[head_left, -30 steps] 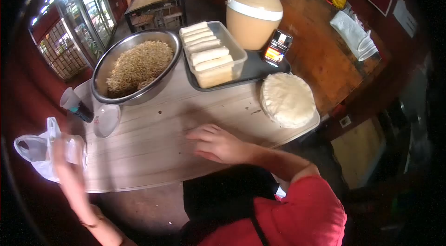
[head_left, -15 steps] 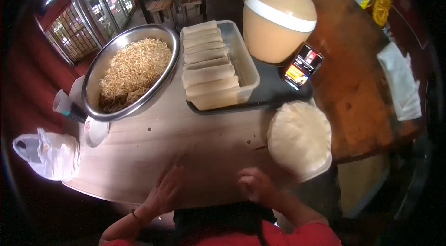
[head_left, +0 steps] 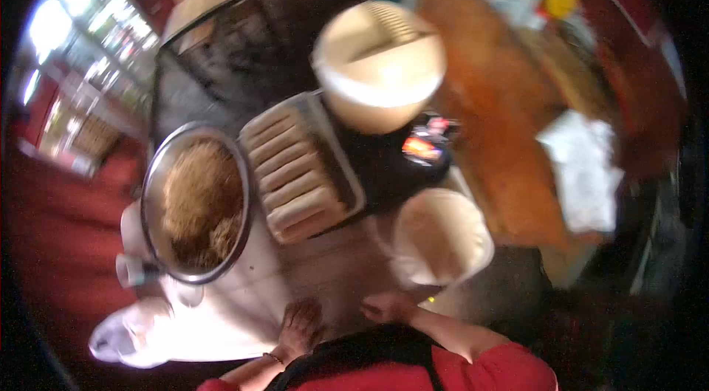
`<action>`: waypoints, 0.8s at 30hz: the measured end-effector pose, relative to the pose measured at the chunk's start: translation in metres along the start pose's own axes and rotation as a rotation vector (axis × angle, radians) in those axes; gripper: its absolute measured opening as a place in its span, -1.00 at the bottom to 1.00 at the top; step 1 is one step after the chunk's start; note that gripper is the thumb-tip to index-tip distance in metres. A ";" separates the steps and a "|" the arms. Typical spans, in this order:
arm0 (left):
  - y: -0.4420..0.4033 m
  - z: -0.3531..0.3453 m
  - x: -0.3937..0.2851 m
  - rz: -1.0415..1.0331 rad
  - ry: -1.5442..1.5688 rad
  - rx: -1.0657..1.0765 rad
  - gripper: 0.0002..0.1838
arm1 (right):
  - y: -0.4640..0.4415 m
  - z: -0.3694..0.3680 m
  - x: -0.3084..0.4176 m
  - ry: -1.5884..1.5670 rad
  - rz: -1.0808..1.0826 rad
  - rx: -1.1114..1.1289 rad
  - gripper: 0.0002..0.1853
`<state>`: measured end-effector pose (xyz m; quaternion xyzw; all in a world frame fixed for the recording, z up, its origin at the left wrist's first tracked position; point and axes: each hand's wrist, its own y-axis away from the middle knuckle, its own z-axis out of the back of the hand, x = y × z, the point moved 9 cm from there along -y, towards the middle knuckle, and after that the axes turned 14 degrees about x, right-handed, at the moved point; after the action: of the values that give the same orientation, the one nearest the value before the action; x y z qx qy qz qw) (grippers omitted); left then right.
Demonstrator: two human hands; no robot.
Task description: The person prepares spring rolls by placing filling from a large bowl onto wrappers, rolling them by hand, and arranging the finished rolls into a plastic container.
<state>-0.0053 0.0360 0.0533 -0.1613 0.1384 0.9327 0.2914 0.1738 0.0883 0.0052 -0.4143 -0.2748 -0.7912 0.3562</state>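
Observation:
My left hand (head_left: 301, 323) is at the near edge of the pale table, palm down, its fingers lying out on the surface, and it holds nothing I can see. My right hand (head_left: 385, 307) is a little to its right at the same edge, fingers pointing left. Blur hides whether those fingers close on anything. Beyond the right hand is a round stack of thin pale wrappers (head_left: 436, 239) on a white tray. Several pale rolls (head_left: 295, 169) lie in a row in a clear plastic container. To the left, a steel bowl (head_left: 247, 203) holds a heap of shredded brownish filling.
A cream lidded bucket (head_left: 377, 66) stands behind the rolls, with a lit phone (head_left: 425, 141) against it. Left are a cup (head_left: 131, 271) and a white plastic bag (head_left: 129, 332). A brown wooden table (head_left: 487, 118) with a white cloth (head_left: 580, 169) is at the right.
My view has swung and blurred, so the table's things appear lower and the right-side ones further left. Both hands now appear nearer to my body. Nothing is visibly picked up or put down.

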 end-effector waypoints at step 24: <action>-0.232 -0.048 -0.346 -0.852 0.509 0.259 -0.51 | 0.607 -0.257 -0.275 0.357 -0.869 -0.241 -0.45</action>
<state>0.4112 0.0303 0.1036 -0.3880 0.2417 0.6375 0.6202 0.6469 -0.3687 -0.2742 -0.1575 -0.2632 -0.9517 -0.0161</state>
